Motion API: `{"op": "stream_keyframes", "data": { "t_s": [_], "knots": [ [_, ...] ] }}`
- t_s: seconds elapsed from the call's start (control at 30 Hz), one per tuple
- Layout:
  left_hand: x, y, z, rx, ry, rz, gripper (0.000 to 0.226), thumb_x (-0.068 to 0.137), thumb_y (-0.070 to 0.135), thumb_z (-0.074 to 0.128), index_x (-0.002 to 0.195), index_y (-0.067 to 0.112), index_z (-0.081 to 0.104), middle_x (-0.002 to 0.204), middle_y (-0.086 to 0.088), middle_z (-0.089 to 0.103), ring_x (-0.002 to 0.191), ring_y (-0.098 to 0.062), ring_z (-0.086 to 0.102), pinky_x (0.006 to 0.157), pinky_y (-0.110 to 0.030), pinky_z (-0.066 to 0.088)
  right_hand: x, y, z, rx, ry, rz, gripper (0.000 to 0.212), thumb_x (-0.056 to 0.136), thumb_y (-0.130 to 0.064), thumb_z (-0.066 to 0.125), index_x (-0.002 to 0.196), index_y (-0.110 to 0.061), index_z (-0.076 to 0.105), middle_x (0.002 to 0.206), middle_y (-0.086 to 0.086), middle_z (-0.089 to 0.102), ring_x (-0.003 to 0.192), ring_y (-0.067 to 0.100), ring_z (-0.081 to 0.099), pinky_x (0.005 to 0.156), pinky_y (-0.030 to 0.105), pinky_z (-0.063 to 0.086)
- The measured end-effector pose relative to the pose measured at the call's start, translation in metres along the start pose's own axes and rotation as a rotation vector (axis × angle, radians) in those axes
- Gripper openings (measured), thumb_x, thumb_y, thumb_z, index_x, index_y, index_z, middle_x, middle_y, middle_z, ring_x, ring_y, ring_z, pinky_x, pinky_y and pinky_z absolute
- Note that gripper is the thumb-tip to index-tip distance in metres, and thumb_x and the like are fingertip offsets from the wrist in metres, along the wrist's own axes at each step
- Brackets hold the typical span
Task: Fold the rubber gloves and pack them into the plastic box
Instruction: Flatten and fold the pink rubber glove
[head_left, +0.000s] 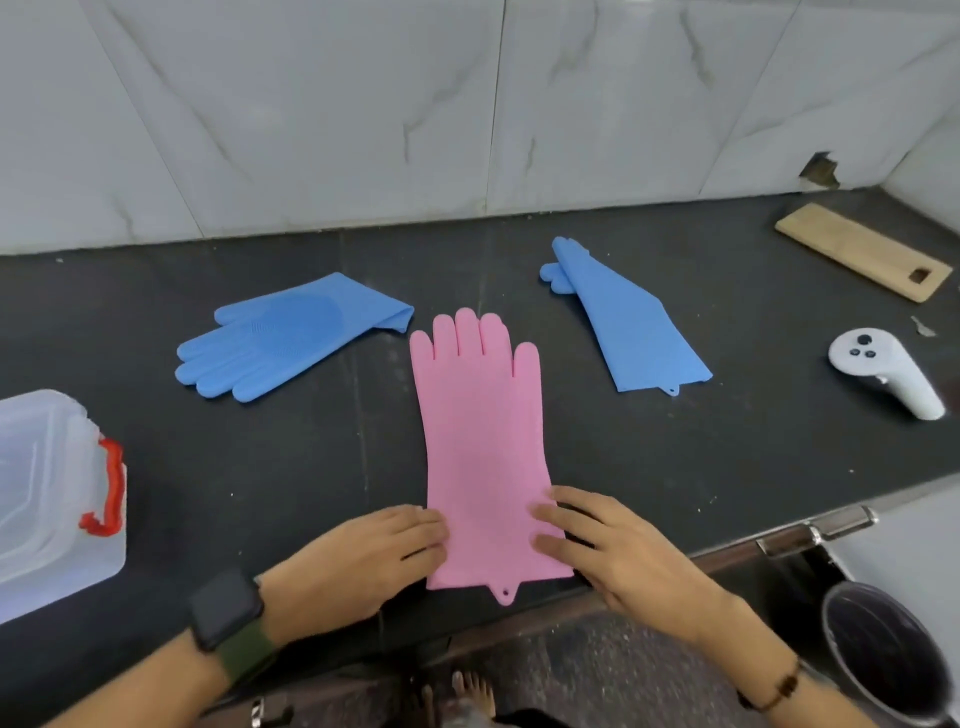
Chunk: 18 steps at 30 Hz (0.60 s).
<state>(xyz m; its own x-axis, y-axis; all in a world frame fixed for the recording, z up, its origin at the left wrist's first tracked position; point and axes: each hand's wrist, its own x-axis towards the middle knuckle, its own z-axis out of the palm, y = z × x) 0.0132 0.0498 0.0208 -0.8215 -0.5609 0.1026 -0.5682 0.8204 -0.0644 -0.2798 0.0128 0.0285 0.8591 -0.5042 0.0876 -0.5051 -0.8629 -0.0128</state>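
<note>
A pink rubber glove (480, 441) lies flat on the black counter (727, 467), fingers pointing away from me, cuff at the near edge. My left hand (363, 561) rests flat on the cuff's left side. My right hand (618, 545) presses the cuff's right side, fingers spread. One blue glove (283, 338) lies palm up at the back left. Another blue glove (623, 317) lies folded lengthwise at the back right. The clear plastic box (47, 499) with a red latch stands at the left edge.
A white hand controller (883, 374) lies on the counter at the right. A wooden board (862, 249) sits at the back right by the tiled wall (467, 104). A dark bucket (883, 654) stands on the floor below the counter's right end.
</note>
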Motion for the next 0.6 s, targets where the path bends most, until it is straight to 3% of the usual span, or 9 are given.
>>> {"op": "stream_keyframes", "data": {
  "t_s": [0.13, 0.3, 0.47, 0.5, 0.6],
  "knots": [
    [0.010, -0.015, -0.008, -0.003, 0.013, 0.157, 0.038, 0.080, 0.011, 0.041, 0.099, 0.015, 0.073, 0.102, -0.001, 0.074, 0.095, -0.016, 0.069, 0.088, -0.027, 0.055, 0.002, 0.013, 0.005, 0.008, -0.006, -0.235, 0.042, 0.074, -0.008, 0.075, 0.114, -0.016, 0.068, 0.124, -0.001, 0.065, 0.120, 0.020, 0.057, 0.097, 0.035, 0.050],
    [0.017, -0.020, -0.007, 0.029, 0.016, 0.247, 0.032, 0.083, 0.008, 0.044, 0.095, 0.007, 0.074, 0.098, -0.007, 0.074, 0.091, -0.022, 0.070, 0.085, -0.031, 0.056, 0.005, 0.027, 0.011, 0.006, -0.022, -0.331, 0.039, 0.079, -0.004, 0.071, 0.117, -0.009, 0.066, 0.126, 0.005, 0.064, 0.120, 0.022, 0.058, 0.095, 0.036, 0.052],
    [0.018, -0.013, 0.002, 0.051, 0.103, 0.134, 0.015, 0.076, 0.002, 0.068, 0.090, 0.001, 0.074, 0.093, -0.011, 0.075, 0.086, -0.025, 0.072, 0.082, -0.036, 0.058, 0.006, 0.017, 0.021, 0.022, 0.156, -0.231, 0.023, 0.082, 0.000, 0.058, 0.101, -0.001, 0.072, 0.114, 0.011, 0.070, 0.108, 0.028, 0.065, 0.091, 0.042, 0.054],
    [0.018, -0.011, 0.004, 0.035, 0.134, 0.098, 0.014, 0.081, 0.005, 0.063, 0.088, 0.000, 0.074, 0.091, -0.012, 0.075, 0.085, -0.025, 0.072, 0.082, -0.036, 0.058, 0.006, 0.013, 0.023, 0.042, 0.177, -0.185, 0.023, 0.083, -0.001, 0.054, 0.097, 0.000, 0.072, 0.112, 0.011, 0.070, 0.106, 0.029, 0.066, 0.092, 0.044, 0.053],
    [0.017, -0.005, 0.004, -0.160, 0.165, -0.118, 0.040, 0.094, 0.015, 0.037, 0.087, -0.002, 0.072, 0.089, -0.013, 0.074, 0.083, -0.024, 0.072, 0.084, -0.032, 0.055, 0.007, 0.005, 0.022, 0.203, 0.194, -0.002, 0.027, 0.083, -0.002, 0.044, 0.089, 0.000, 0.070, 0.108, 0.012, 0.072, 0.104, 0.027, 0.067, 0.100, 0.048, 0.046]
  ]
}}
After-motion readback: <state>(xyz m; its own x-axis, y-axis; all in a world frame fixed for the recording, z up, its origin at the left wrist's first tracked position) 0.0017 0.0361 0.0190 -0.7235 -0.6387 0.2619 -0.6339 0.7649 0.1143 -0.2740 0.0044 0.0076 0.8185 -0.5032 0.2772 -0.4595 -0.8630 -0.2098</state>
